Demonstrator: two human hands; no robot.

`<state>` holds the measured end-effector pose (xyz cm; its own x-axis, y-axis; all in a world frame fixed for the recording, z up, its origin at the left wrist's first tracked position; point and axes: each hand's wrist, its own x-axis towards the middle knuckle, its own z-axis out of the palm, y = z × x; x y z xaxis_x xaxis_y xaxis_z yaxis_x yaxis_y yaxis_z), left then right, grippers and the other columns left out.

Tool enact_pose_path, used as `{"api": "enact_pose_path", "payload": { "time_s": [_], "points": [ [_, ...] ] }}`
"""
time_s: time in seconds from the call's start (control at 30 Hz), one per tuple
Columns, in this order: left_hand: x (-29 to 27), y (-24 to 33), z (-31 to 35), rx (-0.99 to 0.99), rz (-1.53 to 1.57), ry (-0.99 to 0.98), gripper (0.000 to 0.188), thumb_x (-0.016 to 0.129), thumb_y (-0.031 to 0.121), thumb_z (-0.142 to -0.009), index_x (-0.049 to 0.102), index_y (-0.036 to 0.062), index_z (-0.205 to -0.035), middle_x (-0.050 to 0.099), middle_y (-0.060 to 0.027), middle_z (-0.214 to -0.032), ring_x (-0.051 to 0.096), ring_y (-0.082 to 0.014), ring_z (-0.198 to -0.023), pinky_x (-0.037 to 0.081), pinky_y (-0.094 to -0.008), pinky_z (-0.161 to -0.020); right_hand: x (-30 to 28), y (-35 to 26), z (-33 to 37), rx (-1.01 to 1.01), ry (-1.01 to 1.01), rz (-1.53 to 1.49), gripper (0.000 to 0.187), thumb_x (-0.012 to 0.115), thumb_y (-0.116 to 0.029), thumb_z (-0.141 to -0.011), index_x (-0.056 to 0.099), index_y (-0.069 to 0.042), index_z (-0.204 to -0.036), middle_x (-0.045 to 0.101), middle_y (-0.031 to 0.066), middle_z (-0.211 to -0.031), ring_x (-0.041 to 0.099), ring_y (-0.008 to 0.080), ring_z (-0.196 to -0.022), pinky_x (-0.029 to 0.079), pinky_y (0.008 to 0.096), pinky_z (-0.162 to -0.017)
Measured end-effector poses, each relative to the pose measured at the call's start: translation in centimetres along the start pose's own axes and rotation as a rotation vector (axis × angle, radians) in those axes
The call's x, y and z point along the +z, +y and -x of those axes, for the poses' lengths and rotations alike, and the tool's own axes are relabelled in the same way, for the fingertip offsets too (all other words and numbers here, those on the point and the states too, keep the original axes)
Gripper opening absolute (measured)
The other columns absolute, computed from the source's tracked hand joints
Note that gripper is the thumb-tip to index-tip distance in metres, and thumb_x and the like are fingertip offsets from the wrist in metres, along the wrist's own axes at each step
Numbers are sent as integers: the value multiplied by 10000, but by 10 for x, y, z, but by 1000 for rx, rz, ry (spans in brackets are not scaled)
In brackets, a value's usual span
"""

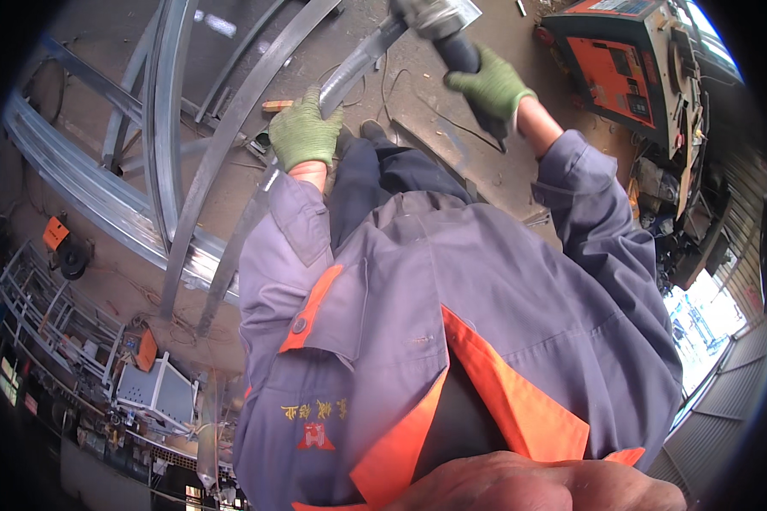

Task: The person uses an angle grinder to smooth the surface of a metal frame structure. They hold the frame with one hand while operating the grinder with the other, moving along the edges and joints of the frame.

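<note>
A long grey metal bar [362,66] is held by the left grip [305,134], which is curled all the way round it. The bar is flat and hard with a dull shine, and it is held in front of the dark cloth trousers [354,183], above the dusty brown floor [507,166]. A power tool [459,53] is held by the right grip [496,83], which is wrapped snugly round its thick, dark body. The head of the tool is made of grey metal. Both grips are covered by green gloves that look soft and ribbed.

At the left, smooth, shiny rails [77,183] are crossed by a long grey strip [213,153]. At the right, a big box [609,72] is seen, with flat orange and grey sides.

The tool's head is blurred and cut off by the top edge, so it cannot be told whether the bar is touched by it. Part of the bar is hidden by the left glove. Some of the right grip's fingers are hidden too. The left side is crowded with racks [55,311] that are hard to make out.
</note>
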<state>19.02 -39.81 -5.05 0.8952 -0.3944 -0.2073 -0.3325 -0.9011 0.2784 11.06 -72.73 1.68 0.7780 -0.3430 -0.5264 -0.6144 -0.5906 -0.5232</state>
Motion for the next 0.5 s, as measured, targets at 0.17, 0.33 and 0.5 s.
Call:
{"api": "enact_pose_path", "payload": {
  "time_s": [0.17, 0.33, 0.5],
  "points": [
    [-1, -3, 0, 65, 20, 56, 544, 829, 504, -869, 771, 132, -1261, 789, -114, -990, 775, -339, -906, 587, -496, -827, -51, -10, -50, 183, 128, -122, 675, 854, -381, -811, 669, -21, -1352, 789, 132, -1064, 767, 247, -954, 609, 399, -889],
    [0, -5, 0, 85, 51, 86, 542, 837, 497, -858, 761, 120, -1240, 794, -124, -1008, 772, -349, -918, 585, -493, -831, 6, -29, 11, 17, -49, 117, 862, 829, -414, -815, 567, -33, -1543, 734, 305, -1326, 698, 433, -1291, 523, 454, -1115],
    [3, -7, -2, 80, 61, 53, 549, 844, 505, -848, 756, 125, -1234, 792, -134, -1000, 766, -357, -916, 582, -492, -829, -7, -20, -11, 119, -1, 144, 829, 832, -438, -821, 597, -17, -1496, 759, 267, -1286, 745, 390, -1205, 565, 436, -1055]
  ]
}}
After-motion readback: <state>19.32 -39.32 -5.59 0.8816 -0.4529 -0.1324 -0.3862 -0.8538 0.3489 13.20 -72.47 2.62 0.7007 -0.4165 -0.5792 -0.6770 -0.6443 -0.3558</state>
